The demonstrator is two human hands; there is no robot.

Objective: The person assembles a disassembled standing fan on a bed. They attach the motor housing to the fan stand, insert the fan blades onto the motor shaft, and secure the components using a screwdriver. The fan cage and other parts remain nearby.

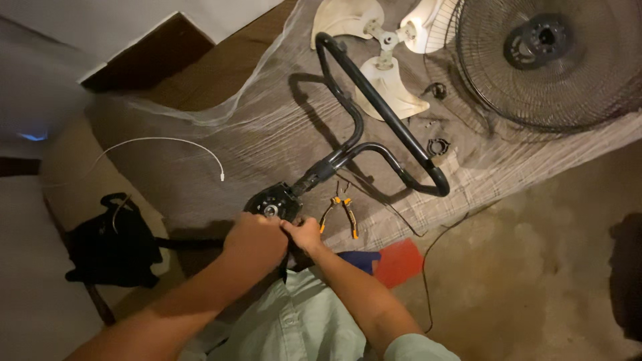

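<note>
My left hand (255,241) and my right hand (304,234) meet at the near side of a round black fan motor housing (271,200). Both hands have fingers closed on its near edge; what the fingertips pinch is hidden. The housing sits on the end of a black bent tube stand (374,107) that lies across a cloth-covered table (200,140). Pliers with orange and black handles (340,208) lie just right of my right hand.
A white three-blade fan propeller (388,60) and a round black wire grille (548,60) lie at the far side. Small black rings (438,146) sit by the stand's foot. A white cable (167,144) curls left. A black bag (114,244) sits lower left, a red flat object (399,262) on the floor.
</note>
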